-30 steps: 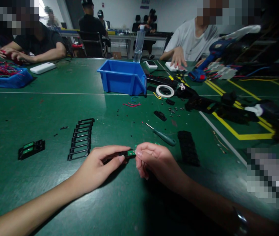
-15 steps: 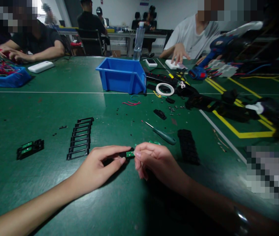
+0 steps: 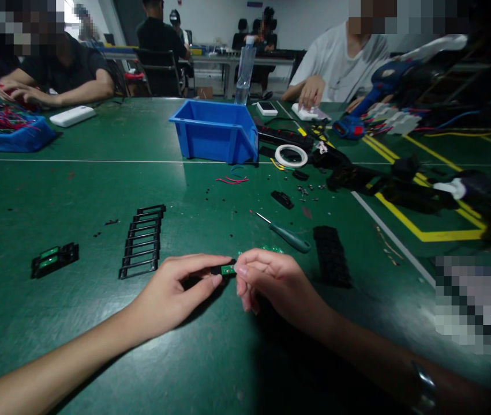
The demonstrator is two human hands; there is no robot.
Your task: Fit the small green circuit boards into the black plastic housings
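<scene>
My left hand (image 3: pixel 173 291) grips a small black plastic housing between thumb and fingers, low over the table. A small green circuit board (image 3: pixel 228 270) shows at the housing's right end. My right hand (image 3: pixel 269 276) is closed in a pinch at the right edge of that board, and its fingertips hide what lies between them. Just behind my right hand are small green pieces (image 3: pixel 273 249), partly covered. A screwdriver (image 3: pixel 286 235) with a dark green handle lies beyond them. Left of my hands are a black ladder-like frame (image 3: pixel 143 241) and a black housing with green boards (image 3: pixel 55 259).
A blue bin (image 3: pixel 214 135) stands ahead, a clear bottle (image 3: pixel 245 72) behind it. Wires fill a blue tray (image 3: pixel 11 138) at far left. To the right are a black ribbed block (image 3: pixel 332 256), a white tape ring (image 3: pixel 291 155), loose screws and a blue power drill (image 3: pixel 366 109). Co-workers sit opposite.
My hands keep almost the same pose on the housing and board. Across the table, the hand of the co-worker in white has shifted slightly over a white device.
</scene>
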